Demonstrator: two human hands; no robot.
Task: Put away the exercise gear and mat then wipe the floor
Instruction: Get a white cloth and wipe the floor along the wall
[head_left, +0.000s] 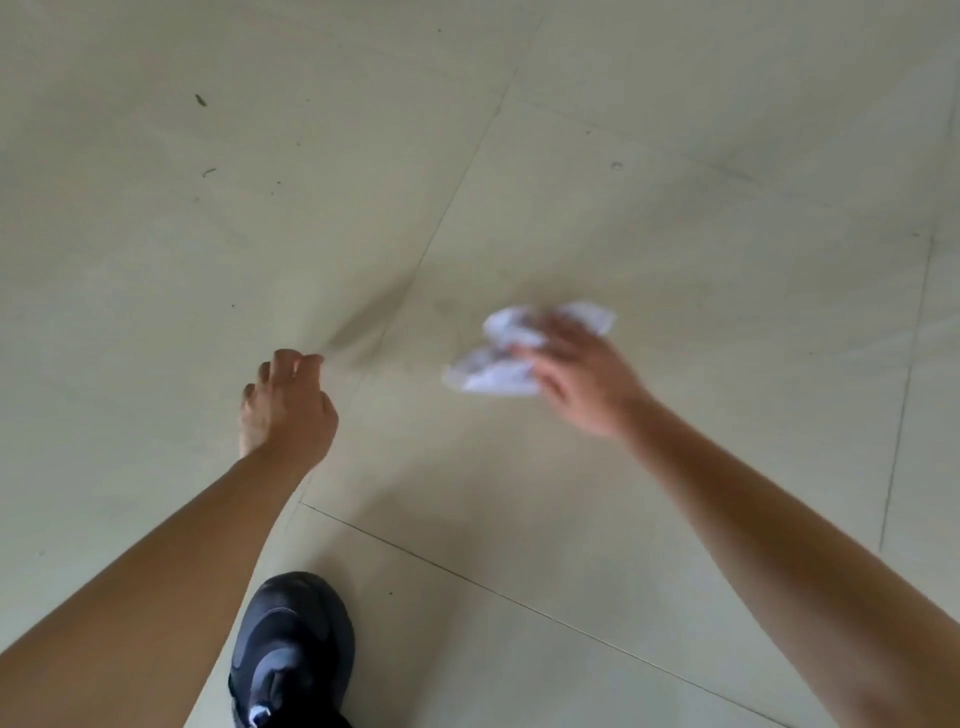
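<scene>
White crumpled cloth (511, 353), maybe a paper wipe, material can't tell, blurred. It sits under and beyond the fingertips of the right hand (582, 376), bunched into two lobes: one past the fingertips toward the top of frame, one to the thumb side, lower left of the fingers. Right-hand fingers are spread and laid over the top of the wad, pressing or loosely gripping it; blur hides whether they curl round it, so can't tell if it's actually grasped. Cloth looks to be down against the floor (675, 156), contact not certain.

Left hand (288, 410) is well apart from the cloth, on the far side of the tile joint. Fingers curled into a loose fist, thumb tucked near the index, nothing visible in it. Fingertips point away from the camera, over bare tile.

Floor: pale greenish-beige large tiles, thin dark grout lines. One joint runs diagonally between the two hands, another crosses below both wrists. A darker smudged patch lies just beyond the left knuckles, between the left fingers and the cloth. Small dark specks and bits of debris (201, 100) scattered well beyond the left fingertips, upper left.

Both forearms bare. One dark shoe (293, 649) planted on the tile below the left wrist, near the bottom edge.
</scene>
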